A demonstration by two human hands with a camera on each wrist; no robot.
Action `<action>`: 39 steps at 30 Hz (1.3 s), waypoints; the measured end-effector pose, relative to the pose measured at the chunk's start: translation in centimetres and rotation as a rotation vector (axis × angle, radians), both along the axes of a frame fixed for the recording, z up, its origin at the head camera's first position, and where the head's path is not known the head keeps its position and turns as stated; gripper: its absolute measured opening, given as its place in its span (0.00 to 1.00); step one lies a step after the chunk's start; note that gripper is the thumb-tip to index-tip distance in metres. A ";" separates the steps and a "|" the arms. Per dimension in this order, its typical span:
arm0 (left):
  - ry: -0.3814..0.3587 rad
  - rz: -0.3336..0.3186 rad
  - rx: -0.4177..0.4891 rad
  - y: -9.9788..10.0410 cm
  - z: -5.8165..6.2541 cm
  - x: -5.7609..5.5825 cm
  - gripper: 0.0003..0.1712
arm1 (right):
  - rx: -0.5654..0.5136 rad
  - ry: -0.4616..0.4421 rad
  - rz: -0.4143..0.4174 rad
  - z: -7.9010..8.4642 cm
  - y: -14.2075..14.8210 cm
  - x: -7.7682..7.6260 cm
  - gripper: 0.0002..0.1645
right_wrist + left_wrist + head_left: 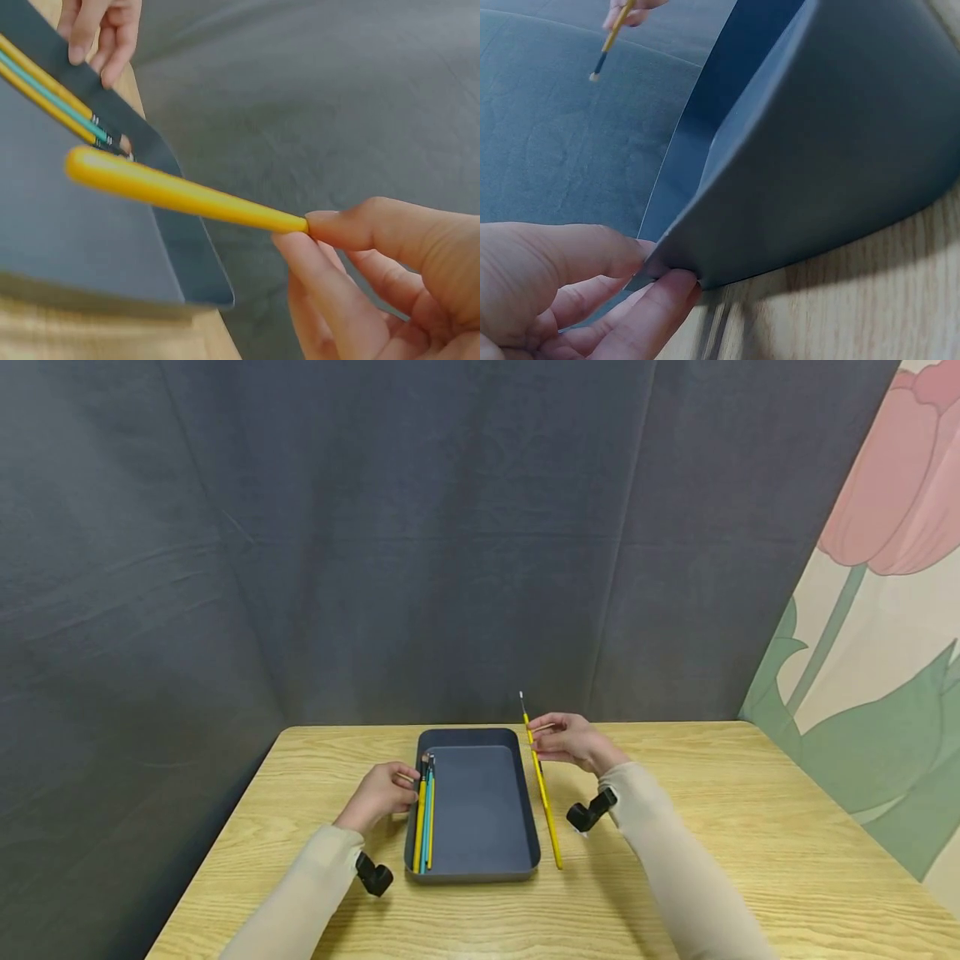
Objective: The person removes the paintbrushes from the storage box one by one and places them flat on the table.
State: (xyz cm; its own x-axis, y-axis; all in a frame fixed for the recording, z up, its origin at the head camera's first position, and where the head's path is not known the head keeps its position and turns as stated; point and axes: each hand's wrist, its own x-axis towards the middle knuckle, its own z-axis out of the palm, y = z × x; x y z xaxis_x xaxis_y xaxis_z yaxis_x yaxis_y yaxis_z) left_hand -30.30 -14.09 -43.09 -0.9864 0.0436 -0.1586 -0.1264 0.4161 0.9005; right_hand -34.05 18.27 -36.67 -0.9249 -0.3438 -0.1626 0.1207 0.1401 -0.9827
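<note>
A dark grey rectangular tray (486, 814) lies on the table. Inside it, along the left wall, two yellow paintbrushes (56, 79) and a teal paintbrush (45, 84) lie side by side, bristles toward the far end. My left hand (384, 795) pinches the tray's left rim between thumb and fingers, plain in the left wrist view. Just beyond the right rim, my right hand (573, 743) holds another yellow paintbrush (547, 810) between thumb and fingertips. Its pale bristle tip points up and away; the rounded handle end points toward me.
The tray stands on a light wood-grain table (712, 827). A dark grey cloth (450, 543) hangs behind the table's far edge and down the left side. At the right is a wall with a painted tulip (877, 485). Each wrist carries a small black camera.
</note>
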 end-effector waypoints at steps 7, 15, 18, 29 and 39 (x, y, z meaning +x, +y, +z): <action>0.002 0.000 0.001 0.0 0.0 0.0 0.19 | 0.047 -0.023 -0.001 -1.9 2.2 0.1 0.25; 0.009 -0.002 -0.006 0.0 0.0 0.0 0.19 | 0.060 -0.073 -0.034 -4.6 3.4 0.0 0.25; 0.008 -0.002 -0.008 0.0 0.0 0.0 0.18 | 0.064 -0.076 -0.035 -5.5 3.7 -0.1 0.25; 0.013 -0.002 -0.007 0.0 -0.1 0.0 0.18 | 0.132 -0.081 -0.052 -7.6 3.7 0.2 0.23; 0.016 -0.003 -0.002 0.0 0.1 0.1 0.19 | 0.215 -0.079 -0.104 -7.6 2.8 0.4 0.21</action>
